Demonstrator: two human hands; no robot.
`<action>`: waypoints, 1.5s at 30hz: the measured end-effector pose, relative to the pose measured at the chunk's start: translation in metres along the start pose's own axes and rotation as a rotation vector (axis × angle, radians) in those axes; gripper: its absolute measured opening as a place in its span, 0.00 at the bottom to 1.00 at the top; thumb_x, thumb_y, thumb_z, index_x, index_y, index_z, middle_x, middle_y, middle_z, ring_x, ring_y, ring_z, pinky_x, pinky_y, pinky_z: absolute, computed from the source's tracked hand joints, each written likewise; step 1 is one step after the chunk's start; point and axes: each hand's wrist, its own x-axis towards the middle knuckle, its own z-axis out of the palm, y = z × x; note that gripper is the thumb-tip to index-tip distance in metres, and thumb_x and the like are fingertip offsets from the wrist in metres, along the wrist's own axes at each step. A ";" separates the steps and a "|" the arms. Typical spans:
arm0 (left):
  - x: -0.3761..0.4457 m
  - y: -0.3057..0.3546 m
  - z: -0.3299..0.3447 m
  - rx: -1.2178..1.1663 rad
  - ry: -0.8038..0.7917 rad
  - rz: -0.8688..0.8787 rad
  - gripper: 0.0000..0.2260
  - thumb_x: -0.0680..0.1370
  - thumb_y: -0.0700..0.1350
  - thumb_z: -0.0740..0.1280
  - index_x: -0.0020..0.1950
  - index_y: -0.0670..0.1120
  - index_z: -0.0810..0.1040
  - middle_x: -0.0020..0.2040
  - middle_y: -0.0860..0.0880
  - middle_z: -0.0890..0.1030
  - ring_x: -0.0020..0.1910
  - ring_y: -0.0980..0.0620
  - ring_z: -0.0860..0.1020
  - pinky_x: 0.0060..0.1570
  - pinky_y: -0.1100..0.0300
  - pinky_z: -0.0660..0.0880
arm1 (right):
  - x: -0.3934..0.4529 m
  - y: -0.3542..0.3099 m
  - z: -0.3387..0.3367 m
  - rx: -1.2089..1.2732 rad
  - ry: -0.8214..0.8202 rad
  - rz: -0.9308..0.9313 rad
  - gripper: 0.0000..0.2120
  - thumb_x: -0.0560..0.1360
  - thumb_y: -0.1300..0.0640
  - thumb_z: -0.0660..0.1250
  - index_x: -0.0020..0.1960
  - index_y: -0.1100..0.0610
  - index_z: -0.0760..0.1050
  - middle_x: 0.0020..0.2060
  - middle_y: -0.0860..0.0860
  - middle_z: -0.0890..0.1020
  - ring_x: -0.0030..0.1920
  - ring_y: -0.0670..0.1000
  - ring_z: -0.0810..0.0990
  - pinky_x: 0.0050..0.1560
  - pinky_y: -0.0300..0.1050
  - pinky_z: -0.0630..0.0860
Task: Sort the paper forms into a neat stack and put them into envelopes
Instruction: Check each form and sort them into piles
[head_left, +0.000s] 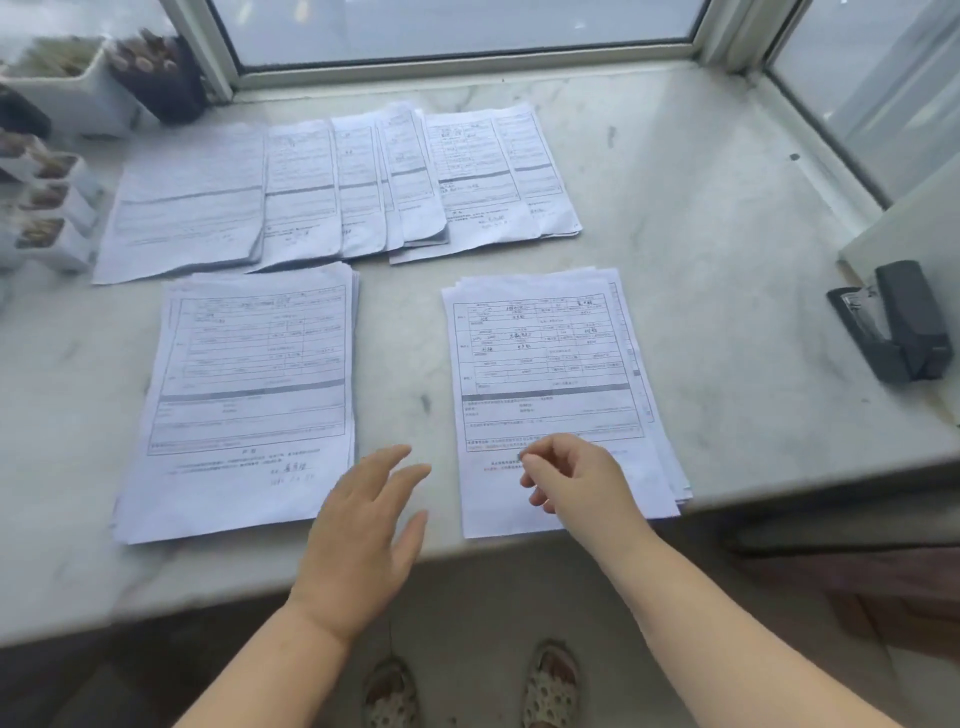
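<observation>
Two piles of printed paper forms lie near the front edge of the marble sill: a left pile (249, 395) and a right pile (550, 374). Behind them a row of overlapping forms (332, 192) is fanned out across the sill. My left hand (363, 535) hovers with fingers spread over the gap between the two piles, holding nothing. My right hand (576, 478) is over the bottom part of the right pile, its fingers curled loosely; whether it pinches the top sheet I cannot tell. No envelopes are in view.
A dark stapler (904, 322) stands at the right end of the marble sill (727, 260). White planters (57, 88) and small pots (47, 213) crowd the far left. Window frames (467, 57) bound the back and right. My feet in sandals show below the sill.
</observation>
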 end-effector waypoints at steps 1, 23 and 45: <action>-0.005 -0.012 -0.008 -0.002 0.033 -0.034 0.17 0.74 0.50 0.60 0.60 0.46 0.76 0.63 0.46 0.75 0.61 0.48 0.72 0.62 0.60 0.65 | -0.001 -0.004 0.019 -0.014 -0.078 0.011 0.06 0.77 0.60 0.65 0.44 0.55 0.79 0.34 0.48 0.82 0.31 0.44 0.78 0.39 0.39 0.76; -0.028 -0.114 -0.035 -0.529 0.164 -0.308 0.10 0.74 0.50 0.63 0.46 0.47 0.82 0.46 0.62 0.81 0.49 0.69 0.76 0.50 0.75 0.70 | 0.037 -0.038 0.156 0.077 -0.247 0.152 0.11 0.74 0.67 0.67 0.53 0.54 0.73 0.41 0.55 0.81 0.40 0.50 0.80 0.43 0.42 0.77; -0.011 -0.122 -0.040 -0.352 0.097 -0.119 0.15 0.71 0.57 0.66 0.50 0.51 0.82 0.37 0.63 0.70 0.38 0.61 0.70 0.39 0.67 0.69 | 0.044 -0.058 0.156 -0.002 -0.293 0.032 0.15 0.73 0.71 0.64 0.55 0.55 0.72 0.33 0.53 0.72 0.35 0.49 0.74 0.38 0.41 0.78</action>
